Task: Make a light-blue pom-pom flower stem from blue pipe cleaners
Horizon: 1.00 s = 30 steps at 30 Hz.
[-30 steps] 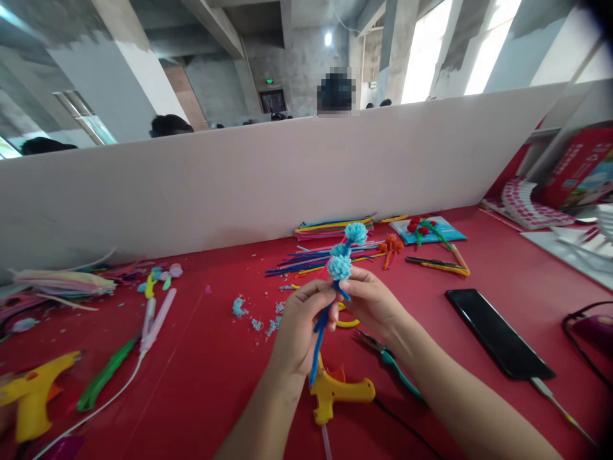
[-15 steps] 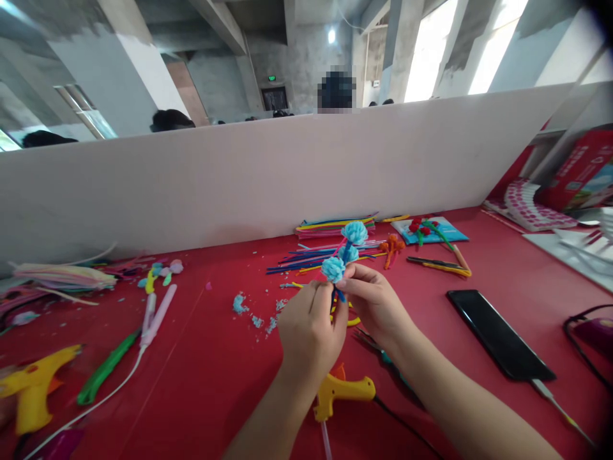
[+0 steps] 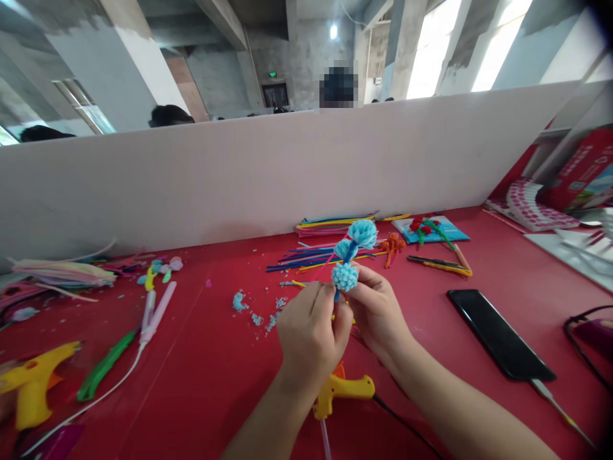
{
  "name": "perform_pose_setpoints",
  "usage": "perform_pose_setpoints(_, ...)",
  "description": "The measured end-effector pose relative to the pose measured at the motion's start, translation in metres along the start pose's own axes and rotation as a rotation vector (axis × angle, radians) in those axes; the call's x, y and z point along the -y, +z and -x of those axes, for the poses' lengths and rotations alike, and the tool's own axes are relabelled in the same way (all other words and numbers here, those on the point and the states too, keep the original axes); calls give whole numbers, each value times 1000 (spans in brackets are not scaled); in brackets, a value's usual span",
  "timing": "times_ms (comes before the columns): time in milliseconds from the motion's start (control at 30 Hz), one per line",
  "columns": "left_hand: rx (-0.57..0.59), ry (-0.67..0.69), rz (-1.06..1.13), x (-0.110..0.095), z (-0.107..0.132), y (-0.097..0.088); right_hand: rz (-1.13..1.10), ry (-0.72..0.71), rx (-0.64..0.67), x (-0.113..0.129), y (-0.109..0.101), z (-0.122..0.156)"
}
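Between both hands is a pipe cleaner flower (image 3: 345, 276) with fluffy light blue heads on dark blue stems. My left hand (image 3: 313, 322) is closed, pinching the stem just under the lowest head. The fingertips of my right hand (image 3: 376, 297) close on the same flower from the right side; the exact contact is partly hidden. Below the hands lies a yellow glue gun (image 3: 347, 387) with a clear glue stick at its back. Light blue fuzz scraps (image 3: 239, 301) are scattered left of my hands.
Bundles of coloured pipe cleaners (image 3: 335, 225) lie by the white partition (image 3: 239, 179). A phone (image 3: 498, 335) charges at right. Left are a pink styling iron (image 3: 160, 313), a green-handled tool (image 3: 105, 367) and another yellow glue gun (image 3: 41, 380), with a person's hand at it.
The blue flower has turned and shifted slightly right, so its lowest head now faces me more and the heads are spread differently. Both hands keep close together around it.
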<state>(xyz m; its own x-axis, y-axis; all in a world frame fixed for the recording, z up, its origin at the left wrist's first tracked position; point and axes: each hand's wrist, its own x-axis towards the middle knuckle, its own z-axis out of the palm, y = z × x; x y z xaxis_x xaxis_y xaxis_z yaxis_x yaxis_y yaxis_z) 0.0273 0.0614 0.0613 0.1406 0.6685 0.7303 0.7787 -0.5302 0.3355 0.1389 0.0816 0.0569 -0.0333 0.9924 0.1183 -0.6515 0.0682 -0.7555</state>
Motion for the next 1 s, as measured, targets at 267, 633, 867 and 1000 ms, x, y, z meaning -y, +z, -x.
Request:
perform_pose_setpoints(267, 195, -625, 998, -15, -17, -16, -109, 144, 209, 5, 2, 2)
perform_pose_setpoints(633, 268, -940, 1397, -12, -19, -9, -12, 204, 202, 11, 0, -1)
perform_pose_setpoints(867, 8, -580, 731, -4, -3, 14, 34, 22, -109, -5, 10, 3)
perform_pose_setpoints(1000, 8, -568, 725, -4, -1, 16, -55, 45, -154, -9, 12, 7)
